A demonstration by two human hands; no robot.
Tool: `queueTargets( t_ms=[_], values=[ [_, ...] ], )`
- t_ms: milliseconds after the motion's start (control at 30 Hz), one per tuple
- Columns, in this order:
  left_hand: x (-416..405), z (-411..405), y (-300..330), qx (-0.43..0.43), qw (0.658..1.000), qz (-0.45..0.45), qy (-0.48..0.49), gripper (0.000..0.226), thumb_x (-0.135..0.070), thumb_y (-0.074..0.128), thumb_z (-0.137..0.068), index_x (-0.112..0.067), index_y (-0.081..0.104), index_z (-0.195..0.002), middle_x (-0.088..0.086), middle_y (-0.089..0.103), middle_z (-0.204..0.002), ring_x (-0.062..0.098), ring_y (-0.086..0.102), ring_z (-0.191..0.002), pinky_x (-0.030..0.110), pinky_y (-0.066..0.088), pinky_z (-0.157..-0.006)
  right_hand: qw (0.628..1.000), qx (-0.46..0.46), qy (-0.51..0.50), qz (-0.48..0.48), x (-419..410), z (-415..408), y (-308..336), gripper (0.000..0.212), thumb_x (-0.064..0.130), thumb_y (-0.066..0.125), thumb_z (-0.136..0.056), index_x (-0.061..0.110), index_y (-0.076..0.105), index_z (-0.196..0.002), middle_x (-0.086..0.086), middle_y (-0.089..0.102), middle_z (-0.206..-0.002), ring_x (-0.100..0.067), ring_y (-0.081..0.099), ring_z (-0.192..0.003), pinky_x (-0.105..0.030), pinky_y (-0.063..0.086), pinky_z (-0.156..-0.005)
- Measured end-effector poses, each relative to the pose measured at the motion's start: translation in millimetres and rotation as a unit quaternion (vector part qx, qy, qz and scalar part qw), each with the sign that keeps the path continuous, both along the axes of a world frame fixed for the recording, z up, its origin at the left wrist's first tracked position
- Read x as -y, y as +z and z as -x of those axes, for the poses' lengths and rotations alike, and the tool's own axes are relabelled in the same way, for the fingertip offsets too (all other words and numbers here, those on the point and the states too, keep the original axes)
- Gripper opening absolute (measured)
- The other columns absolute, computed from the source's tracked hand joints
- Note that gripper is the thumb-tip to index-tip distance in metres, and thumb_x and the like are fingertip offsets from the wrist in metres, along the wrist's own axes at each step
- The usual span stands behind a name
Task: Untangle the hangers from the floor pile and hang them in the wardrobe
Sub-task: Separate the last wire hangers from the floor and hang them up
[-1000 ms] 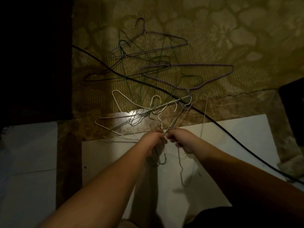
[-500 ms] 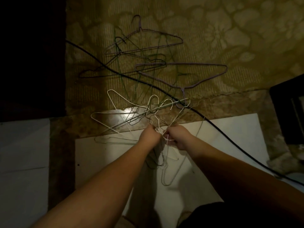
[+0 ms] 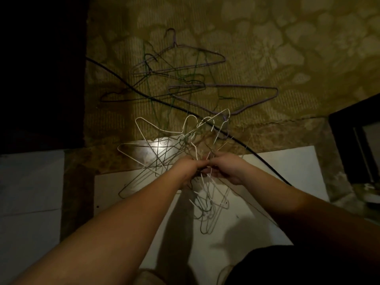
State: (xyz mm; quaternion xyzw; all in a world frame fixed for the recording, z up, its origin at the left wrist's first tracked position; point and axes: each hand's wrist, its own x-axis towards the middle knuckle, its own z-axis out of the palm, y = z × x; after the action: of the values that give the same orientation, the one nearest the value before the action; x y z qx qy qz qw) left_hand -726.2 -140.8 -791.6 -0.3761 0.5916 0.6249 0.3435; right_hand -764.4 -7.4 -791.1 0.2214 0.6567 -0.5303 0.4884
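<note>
A tangle of white and grey wire hangers (image 3: 164,147) hangs in the air in front of me. My left hand (image 3: 188,168) grips the bundle where the wires cross. My right hand (image 3: 225,167) pinches wires of the same bundle right beside it, the two hands nearly touching. Hanger loops (image 3: 207,204) dangle below the hands. Farther away, purple (image 3: 226,93) and dark green hangers (image 3: 156,79) lie tangled on the patterned carpet (image 3: 267,48). The wardrobe cannot be made out in this dim view.
A black cable (image 3: 127,87) runs diagonally across the carpet and passes under the held bundle to the right. White floor tiles (image 3: 287,171) lie under my arms. A dark framed object (image 3: 353,145) stands at the right edge. The left far side is in darkness.
The held bundle has risen and spread, with a white hanger now sticking up above my hands. More loops hang below them. Both hands stay together on the wires.
</note>
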Motion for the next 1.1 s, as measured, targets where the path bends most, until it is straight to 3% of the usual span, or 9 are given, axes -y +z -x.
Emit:
queueTargets(
  t_ms=[100, 267, 433, 600, 700, 833, 933, 1033, 1100],
  values=[
    [5, 7, 21, -0.016, 1.000, 0.006, -0.025, 0.005, -0.010, 0.062, -0.090, -0.007, 0.058, -0.088, 0.007, 0.067, -0.072, 0.019, 0.066, -0.054, 0.025, 0.050, -0.055, 0.998, -0.043, 0.027, -0.037, -1, 20, 31, 0.016, 0.010, 0.057, -0.094, 0.003, 0.064, -0.107, -0.007, 0.070, -0.086, -0.014, 0.068, -0.063, -0.027, 0.053, -0.058],
    [15, 13, 58, -0.031, 0.996, 0.073, -0.051, 0.010, -0.005, 0.055, -0.088, -0.006, 0.051, -0.079, 0.009, 0.053, -0.074, 0.018, 0.058, -0.046, 0.028, 0.051, -0.055, 0.992, -0.083, 0.057, -0.079, 0, 48, 101, 0.016, 0.019, 0.055, -0.095, 0.011, 0.068, -0.091, -0.001, 0.069, -0.075, -0.011, 0.062, -0.060, -0.023, 0.049, -0.053],
    [34, 17, 104, -0.013, 0.994, 0.095, -0.046, 0.016, -0.012, 0.050, -0.091, 0.000, 0.060, -0.086, 0.014, 0.060, -0.075, 0.020, 0.059, -0.055, 0.023, 0.044, -0.052, 0.975, -0.141, 0.140, -0.104, 9, 57, 156, 0.028, 0.019, 0.042, -0.100, 0.006, 0.065, -0.092, -0.005, 0.063, -0.070, -0.014, 0.057, -0.059, -0.022, 0.042, -0.050],
    [52, 21, 146, -0.023, 0.993, 0.114, -0.030, 0.017, -0.008, 0.051, -0.090, -0.003, 0.052, -0.073, 0.012, 0.043, -0.061, 0.019, 0.038, -0.048, 0.024, 0.031, -0.049, 0.956, -0.199, 0.186, -0.106, 31, 55, 188, 0.027, 0.020, 0.041, -0.095, 0.013, 0.057, -0.074, 0.000, 0.054, -0.055, -0.016, 0.048, -0.051, -0.027, 0.033, -0.051],
    [65, 23, 165, -0.066, 0.989, 0.128, 0.011, 0.022, -0.013, 0.058, -0.092, -0.007, 0.050, -0.072, 0.008, 0.041, -0.058, 0.017, 0.035, -0.044, 0.022, 0.028, -0.043, 0.945, -0.244, 0.190, -0.109, 41, 63, 208, 0.030, 0.019, 0.040, -0.094, 0.014, 0.053, -0.067, -0.001, 0.049, -0.054, -0.017, 0.044, -0.048, -0.024, 0.030, -0.047],
    [79, 15, 194, -0.070, 0.991, 0.021, 0.108, 0.019, -0.011, 0.055, -0.096, -0.010, 0.049, -0.078, 0.003, 0.044, -0.059, 0.013, 0.041, -0.042, 0.023, 0.035, -0.046, 0.961, -0.237, 0.121, -0.073, 62, 73, 228, 0.033, 0.021, 0.038, -0.096, 0.016, 0.052, -0.067, 0.002, 0.049, -0.053, -0.013, 0.041, -0.046, -0.022, 0.029, -0.042],
    [85, 8, 215, -0.070, 0.989, -0.035, 0.125, 0.007, -0.005, 0.054, -0.095, -0.006, 0.054, -0.088, 0.009, 0.056, -0.071, 0.019, 0.055, -0.056, 0.027, 0.048, -0.049, 0.970, -0.219, 0.098, -0.044, 82, 68, 226, 0.032, 0.022, 0.038, -0.096, 0.015, 0.052, -0.068, 0.002, 0.051, -0.054, -0.012, 0.041, -0.045, -0.022, 0.027, -0.045],
    [90, 3, 225, -0.080, 0.987, -0.082, 0.111, 0.008, -0.002, 0.052, -0.095, -0.005, 0.055, -0.102, 0.016, 0.069, -0.092, 0.029, 0.068, -0.076, 0.032, 0.054, -0.057, 0.965, -0.227, 0.131, -0.020, 95, 56, 213, 0.032, 0.023, 0.040, -0.097, 0.016, 0.057, -0.072, 0.004, 0.058, -0.057, -0.011, 0.048, -0.048, -0.023, 0.029, -0.049],
    [94, 1, 226, -0.087, 0.988, -0.096, 0.087, 0.011, -0.004, 0.051, -0.097, -0.005, 0.057, -0.106, 0.015, 0.073, -0.096, 0.029, 0.070, -0.076, 0.035, 0.053, -0.066, 0.956, -0.242, 0.166, -0.006, 98, 51, 203, 0.033, 0.027, 0.041, -0.100, 0.017, 0.060, -0.076, 0.003, 0.062, -0.064, -0.009, 0.054, -0.051, -0.023, 0.032, -0.049]
  ],
)
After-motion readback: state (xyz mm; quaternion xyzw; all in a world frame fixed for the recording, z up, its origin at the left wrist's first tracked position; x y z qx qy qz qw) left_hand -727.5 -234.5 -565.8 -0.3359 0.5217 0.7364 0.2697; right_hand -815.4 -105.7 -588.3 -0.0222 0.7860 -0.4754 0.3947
